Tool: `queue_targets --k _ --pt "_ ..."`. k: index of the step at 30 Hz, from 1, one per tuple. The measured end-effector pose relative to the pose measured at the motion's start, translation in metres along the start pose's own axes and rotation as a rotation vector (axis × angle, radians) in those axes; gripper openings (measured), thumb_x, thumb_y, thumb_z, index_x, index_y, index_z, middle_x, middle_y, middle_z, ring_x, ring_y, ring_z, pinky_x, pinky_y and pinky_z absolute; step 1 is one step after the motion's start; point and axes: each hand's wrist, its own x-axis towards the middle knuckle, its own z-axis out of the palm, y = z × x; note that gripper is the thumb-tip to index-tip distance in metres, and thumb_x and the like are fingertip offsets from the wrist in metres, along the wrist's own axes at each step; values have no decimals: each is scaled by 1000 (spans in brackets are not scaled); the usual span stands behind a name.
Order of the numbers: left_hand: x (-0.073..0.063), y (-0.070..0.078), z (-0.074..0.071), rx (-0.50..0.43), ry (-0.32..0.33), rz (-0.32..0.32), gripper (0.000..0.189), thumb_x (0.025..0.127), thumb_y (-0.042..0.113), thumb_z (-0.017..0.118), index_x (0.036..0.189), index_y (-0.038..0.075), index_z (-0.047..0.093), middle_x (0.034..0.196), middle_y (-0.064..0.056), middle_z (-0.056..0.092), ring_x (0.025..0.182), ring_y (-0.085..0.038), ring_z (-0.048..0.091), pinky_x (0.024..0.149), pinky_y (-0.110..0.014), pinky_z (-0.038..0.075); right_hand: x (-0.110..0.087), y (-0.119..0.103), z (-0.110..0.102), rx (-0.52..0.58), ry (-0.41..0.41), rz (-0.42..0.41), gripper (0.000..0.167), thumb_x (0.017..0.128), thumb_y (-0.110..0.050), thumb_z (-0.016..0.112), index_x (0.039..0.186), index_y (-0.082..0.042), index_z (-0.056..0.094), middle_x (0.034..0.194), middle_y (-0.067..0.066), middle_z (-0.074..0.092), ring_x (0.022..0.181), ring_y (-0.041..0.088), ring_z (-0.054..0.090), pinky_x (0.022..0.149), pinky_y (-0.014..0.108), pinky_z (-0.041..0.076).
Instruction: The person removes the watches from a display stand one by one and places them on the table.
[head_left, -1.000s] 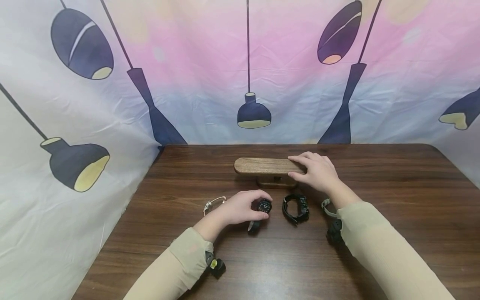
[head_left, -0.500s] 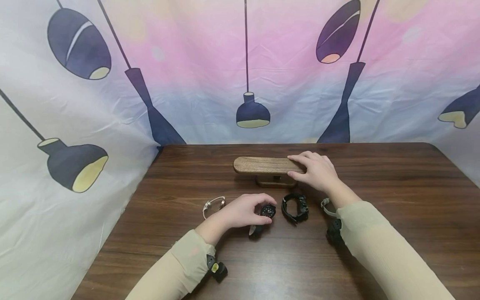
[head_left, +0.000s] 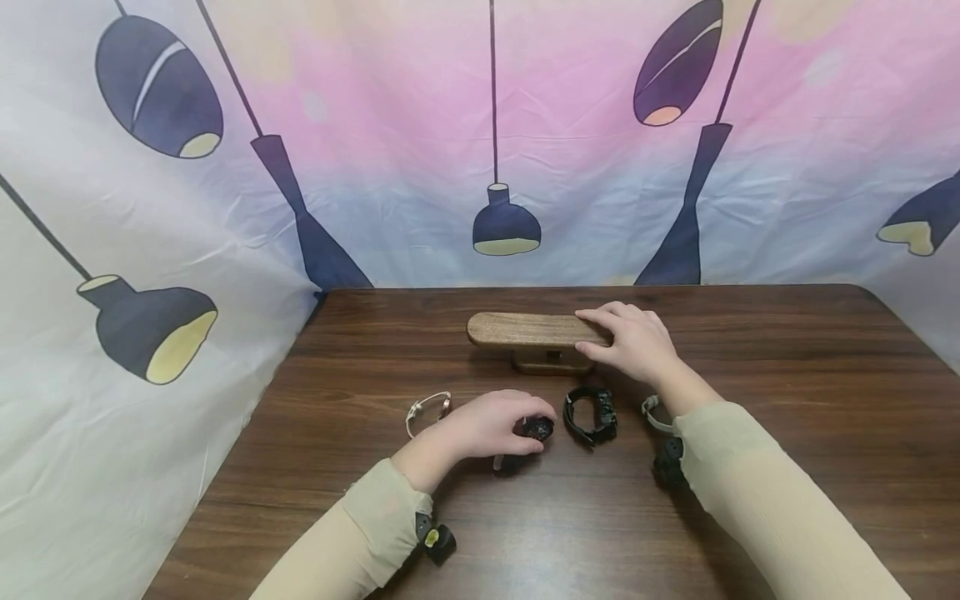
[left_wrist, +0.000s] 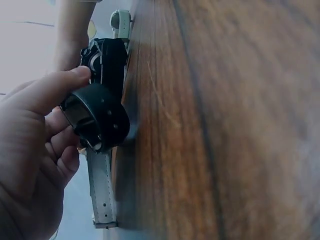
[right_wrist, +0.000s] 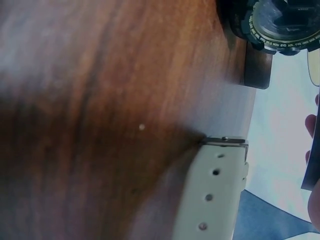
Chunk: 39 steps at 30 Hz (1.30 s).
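Observation:
In the head view my left hand pinches a black wristwatch between thumb and fingers, low over the table. Its dark strap forms a loop beside the thumb in the left wrist view. My right hand grips the right end of a wooden watch stand, a long rounded bar on a base. Between the hands lies a chunky black watch. A pale-strapped watch rests left of my left hand, and another light watch sits below my right wrist, partly hidden by the sleeve.
The brown wooden table ends at a hanging cloth backdrop printed with lamps. A small black camera is strapped at the left wrist and another at the right.
My left hand has shifted slightly right and toward me with the black wristwatch, whose dial has tilted and shows less. My right hand has stayed on the watch stand.

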Motion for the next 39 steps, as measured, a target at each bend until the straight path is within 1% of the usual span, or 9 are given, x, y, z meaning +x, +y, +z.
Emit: queue_targets --k 3,10,17,23,30,34,39 --pt "0 2 -1 45 -16 12 35 86 28 69 117 16 61 105 3 62 98 -11 56 85 -25 44 0 1 0 -2 -3 5 59 86 -54 59 136 -24 51 128 8 50 116 30 46 96 52 28" --pt "0 6 -1 92 -41 30 34 85 29 70 116 18 62 107 4 63 100 -13 57 89 -27 43 0 0 1 -3 -3 -3 58 86 -53 59 136 -24 51 128 9 50 116 31 46 95 53 30" --pt "1 4 3 128 -60 68 37 81 34 72 114 19 63 105 5 65 98 -11 58 88 -24 42 1 0 1 -4 0 0 58 86 -53 60 136 -25 50 129 9 49 116 30 46 96 53 29" --pt "1 3 5 133 -79 62 41 81 38 72 116 19 63 108 5 64 100 -11 58 89 -23 41 1 0 0 -7 3 -6 59 86 -55 58 136 -25 50 128 9 50 116 30 46 95 53 30" --pt "1 5 4 127 -116 45 44 80 41 72 117 19 63 111 7 63 102 -9 57 90 -22 41 1 0 0 -7 -1 -3 58 86 -54 59 136 -25 51 128 9 50 116 30 46 96 53 29" --pt "1 5 6 140 -113 58 44 80 43 72 117 20 63 108 7 64 100 -8 57 89 -21 41 1 0 0 -14 -9 -2 58 87 -53 59 136 -25 51 128 9 50 116 31 46 96 53 29" --pt "1 4 8 148 -91 73 45 78 45 73 114 19 64 102 6 64 94 -7 58 85 -20 42 1 0 -1 -17 -13 -4 58 87 -53 59 136 -25 51 128 9 50 116 31 46 96 53 29"
